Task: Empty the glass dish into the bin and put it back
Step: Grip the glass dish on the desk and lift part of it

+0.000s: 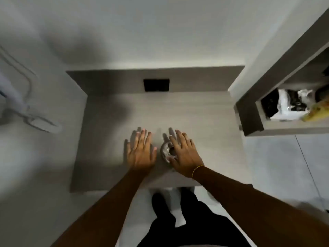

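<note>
Fingers [179,139] of my right hand [185,155] spread wide over glass dish [165,150], not gripping; left hand [140,152] flat on counter [204,113]. Reach step; next, close round rim.

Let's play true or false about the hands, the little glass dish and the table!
1. The small round glass dish sits on the grey wooden table. True.
2. The left hand is holding the dish. False: it lies spread open beside it.
3. The right hand is spread partly over the dish. True.
4. The thin yellow band is on the left wrist. False: it is on the right wrist.
5. The dish is lifted high above the table. False: it rests on the tabletop.
</note>
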Available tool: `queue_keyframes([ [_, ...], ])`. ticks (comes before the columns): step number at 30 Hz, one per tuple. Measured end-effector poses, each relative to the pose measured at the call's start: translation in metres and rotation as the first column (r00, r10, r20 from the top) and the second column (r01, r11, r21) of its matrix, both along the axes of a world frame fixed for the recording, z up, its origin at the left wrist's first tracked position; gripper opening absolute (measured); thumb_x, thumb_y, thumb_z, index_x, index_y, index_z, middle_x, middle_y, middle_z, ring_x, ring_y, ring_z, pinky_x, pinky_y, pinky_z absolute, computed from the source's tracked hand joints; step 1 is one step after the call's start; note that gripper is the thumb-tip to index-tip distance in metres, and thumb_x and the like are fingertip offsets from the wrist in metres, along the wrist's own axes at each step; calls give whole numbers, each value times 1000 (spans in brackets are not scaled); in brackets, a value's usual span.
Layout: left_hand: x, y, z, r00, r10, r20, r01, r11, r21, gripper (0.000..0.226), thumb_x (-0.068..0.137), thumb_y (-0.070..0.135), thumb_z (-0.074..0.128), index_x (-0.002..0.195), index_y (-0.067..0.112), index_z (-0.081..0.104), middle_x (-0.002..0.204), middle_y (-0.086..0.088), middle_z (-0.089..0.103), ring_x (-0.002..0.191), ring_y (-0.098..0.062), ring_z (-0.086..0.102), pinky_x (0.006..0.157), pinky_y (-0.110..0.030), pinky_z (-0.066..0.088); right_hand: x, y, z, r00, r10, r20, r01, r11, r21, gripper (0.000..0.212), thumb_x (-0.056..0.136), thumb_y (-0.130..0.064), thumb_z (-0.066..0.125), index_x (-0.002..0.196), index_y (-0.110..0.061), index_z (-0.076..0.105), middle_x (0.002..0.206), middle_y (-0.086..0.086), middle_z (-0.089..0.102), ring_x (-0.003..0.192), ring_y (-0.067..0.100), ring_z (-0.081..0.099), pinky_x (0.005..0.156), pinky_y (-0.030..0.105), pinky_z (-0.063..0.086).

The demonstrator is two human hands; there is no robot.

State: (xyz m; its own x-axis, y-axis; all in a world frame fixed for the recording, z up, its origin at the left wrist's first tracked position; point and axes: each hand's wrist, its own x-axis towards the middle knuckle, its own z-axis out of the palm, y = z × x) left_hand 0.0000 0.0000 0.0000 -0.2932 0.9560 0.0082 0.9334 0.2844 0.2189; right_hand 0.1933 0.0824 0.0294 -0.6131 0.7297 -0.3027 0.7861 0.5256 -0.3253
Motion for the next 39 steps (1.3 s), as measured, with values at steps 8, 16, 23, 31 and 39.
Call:
queue_keyframes([
  [8,4,-38,-63,998,13,67,2,974,-226,71,108,56,35,169,21,30,180,-12,22,167,-37,18,125,-69,24,-7,15,-19,999,31,-12,-32,999,-32,102,78,-57,66,166,-19,29,175,15,21,159,43,28,125,53,37],
  [16,3,-42,-73,998,43,50,-35,988,-154,74,107,59,33,172,25,24,182,-10,16,168,-35,17,126,-70,21,-13,32,-10,971,214,107,-199,970,-141,107,69,-38,76,163,-13,31,162,17,34,149,42,37,113,51,50],
  [23,2,-44,-76,999,26,47,-20,992,-128,75,107,57,36,173,24,22,183,-10,13,168,-35,16,127,-70,20,-19,39,-7,958,240,154,-210,960,-186,117,64,-31,88,164,-15,29,156,21,35,140,44,41,109,52,53],
  [31,2,-46,-80,999,21,34,-17,995,-103,77,106,57,37,173,24,19,183,-9,10,168,-35,14,128,-70,18,-25,44,5,962,232,140,-203,960,-195,114,60,-26,89,160,-16,34,151,19,36,132,42,45,102,47,56],
  [39,2,-46,-80,999,34,35,-29,993,-115,75,106,58,37,172,24,23,183,-9,15,168,-34,16,129,-70,17,8,62,15,995,66,77,-53,986,-156,109,58,-26,90,154,-13,40,148,14,44,124,42,54,101,51,58],
])
